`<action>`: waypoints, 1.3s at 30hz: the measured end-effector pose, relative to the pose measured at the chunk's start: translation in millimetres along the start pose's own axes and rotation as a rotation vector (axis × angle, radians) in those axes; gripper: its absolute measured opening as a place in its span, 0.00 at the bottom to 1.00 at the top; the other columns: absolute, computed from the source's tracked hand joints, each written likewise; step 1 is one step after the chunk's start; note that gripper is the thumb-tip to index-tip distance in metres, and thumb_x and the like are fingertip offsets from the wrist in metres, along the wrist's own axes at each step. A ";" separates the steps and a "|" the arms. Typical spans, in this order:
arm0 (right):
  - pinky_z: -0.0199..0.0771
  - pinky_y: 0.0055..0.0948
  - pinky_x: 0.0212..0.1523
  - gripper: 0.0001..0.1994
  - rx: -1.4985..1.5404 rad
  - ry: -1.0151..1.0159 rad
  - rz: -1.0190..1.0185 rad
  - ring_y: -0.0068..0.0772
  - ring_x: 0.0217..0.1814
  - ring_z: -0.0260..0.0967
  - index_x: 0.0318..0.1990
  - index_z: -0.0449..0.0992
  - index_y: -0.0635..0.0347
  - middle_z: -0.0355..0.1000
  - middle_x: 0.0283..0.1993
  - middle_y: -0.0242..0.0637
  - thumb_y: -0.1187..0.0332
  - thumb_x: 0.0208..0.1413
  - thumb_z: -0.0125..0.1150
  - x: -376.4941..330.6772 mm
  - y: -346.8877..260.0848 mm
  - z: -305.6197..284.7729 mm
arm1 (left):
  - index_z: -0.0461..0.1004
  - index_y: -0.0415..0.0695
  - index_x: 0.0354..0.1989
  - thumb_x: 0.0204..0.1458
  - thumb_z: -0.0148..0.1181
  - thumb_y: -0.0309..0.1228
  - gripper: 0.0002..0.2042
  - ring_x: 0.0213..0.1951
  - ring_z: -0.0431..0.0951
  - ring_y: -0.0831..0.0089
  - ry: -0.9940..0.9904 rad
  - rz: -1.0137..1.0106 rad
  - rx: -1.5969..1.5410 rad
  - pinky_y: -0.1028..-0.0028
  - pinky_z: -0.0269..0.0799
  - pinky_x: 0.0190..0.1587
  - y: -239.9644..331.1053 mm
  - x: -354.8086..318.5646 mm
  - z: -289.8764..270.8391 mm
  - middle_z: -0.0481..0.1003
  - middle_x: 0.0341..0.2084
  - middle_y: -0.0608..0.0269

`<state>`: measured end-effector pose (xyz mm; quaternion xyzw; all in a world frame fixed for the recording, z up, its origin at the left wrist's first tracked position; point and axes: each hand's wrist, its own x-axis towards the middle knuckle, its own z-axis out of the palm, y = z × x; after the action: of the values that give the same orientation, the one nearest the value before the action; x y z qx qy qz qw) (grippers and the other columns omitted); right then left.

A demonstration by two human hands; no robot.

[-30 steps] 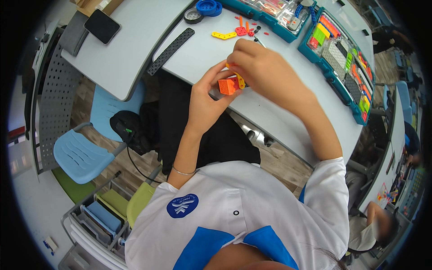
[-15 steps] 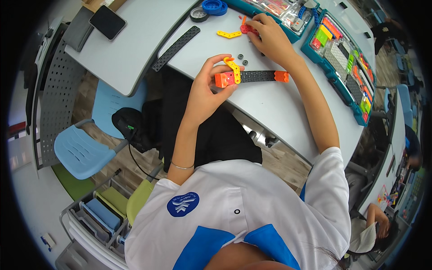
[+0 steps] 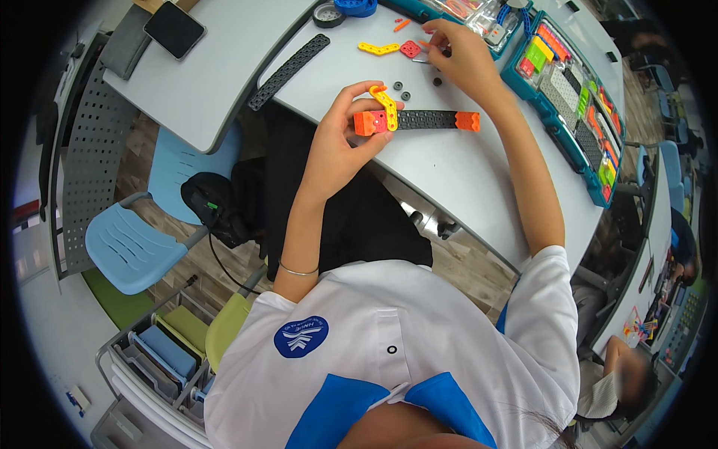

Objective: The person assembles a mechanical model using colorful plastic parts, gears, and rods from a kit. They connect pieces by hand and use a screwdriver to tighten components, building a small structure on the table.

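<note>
My left hand (image 3: 340, 142) is closed on the red and orange end of a building-kit assembly. A black perforated beam (image 3: 426, 120) runs right from it to an orange end block (image 3: 467, 122), and a bent yellow beam (image 3: 385, 106) stands across the held end. Over loose parts on the table, my right hand (image 3: 467, 63) has its fingers curled together; small orange and dark bits show at the fingertips, too small to name. Beside it lie a red square plate (image 3: 409, 49), an orange peg (image 3: 402, 25) and a yellow angled beam (image 3: 378, 49).
Small dark round pieces (image 3: 405, 96) lie between my hands. A long black beam (image 3: 289, 72) rests left, below a grey wheel (image 3: 329, 15) and blue rings (image 3: 355, 6). Teal parts cases (image 3: 553, 123) line the far right. A phone (image 3: 174, 31) lies on the left table.
My right hand has left the red plate and moved slightly right, its fingers now over small parts beside it. The orange peg lies apart from the plate. My left hand keeps its hold.
</note>
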<state>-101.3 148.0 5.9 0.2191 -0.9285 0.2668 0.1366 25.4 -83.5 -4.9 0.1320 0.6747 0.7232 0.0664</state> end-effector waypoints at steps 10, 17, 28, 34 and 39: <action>0.80 0.27 0.43 0.07 0.525 -0.357 -0.067 0.30 0.37 0.80 0.41 0.81 0.66 0.80 0.35 0.38 0.78 0.54 0.65 -27.4 -82.4 -58.2 | 0.64 0.38 0.68 0.52 0.67 0.16 0.33 0.50 0.78 0.76 0.060 -0.085 -0.058 0.75 0.74 0.54 6.7 -2.2 0.9 0.78 0.49 0.55; 0.81 0.30 0.41 0.08 0.463 -0.194 -0.110 0.36 0.37 0.81 0.41 0.79 0.66 0.80 0.35 0.43 0.78 0.53 0.66 -37.1 -102.4 -38.4 | 0.65 0.38 0.67 0.50 0.70 0.18 0.33 0.46 0.80 0.75 0.092 -0.032 -0.111 0.73 0.77 0.51 -3.5 -1.0 0.9 0.80 0.45 0.56; 0.76 0.43 0.39 0.17 0.114 -0.143 -0.291 0.50 0.41 0.75 0.42 0.68 0.62 0.74 0.33 0.43 0.81 0.45 0.65 -50.6 -123.2 -27.5 | 0.64 0.35 0.67 0.50 0.66 0.12 0.33 0.49 0.81 0.71 0.112 -0.051 -0.126 0.73 0.80 0.51 -6.0 -3.5 1.8 0.78 0.50 0.53; 0.77 0.34 0.36 0.12 0.362 -0.129 -0.206 0.38 0.36 0.77 0.42 0.74 0.62 0.77 0.34 0.40 0.76 0.51 0.68 -31.8 -110.3 -45.8 | 0.64 0.35 0.67 0.50 0.69 0.17 0.33 0.51 0.81 0.70 0.140 0.002 -0.131 0.71 0.79 0.53 -5.5 -3.2 5.3 0.79 0.49 0.52; 0.71 0.32 0.60 0.10 0.281 -0.211 0.290 0.35 0.59 0.72 0.49 0.80 0.61 0.75 0.55 0.47 0.74 0.63 0.57 9.4 -66.7 -82.9 | 0.62 0.35 0.68 0.52 0.67 0.17 0.34 0.51 0.79 0.73 0.085 -0.009 -0.076 0.74 0.75 0.54 0.8 -0.8 5.7 0.80 0.50 0.49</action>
<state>-66.1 140.1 106.4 0.1269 -0.9132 0.3858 -0.0328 27.8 -78.3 -3.8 0.0952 0.6496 0.7529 0.0459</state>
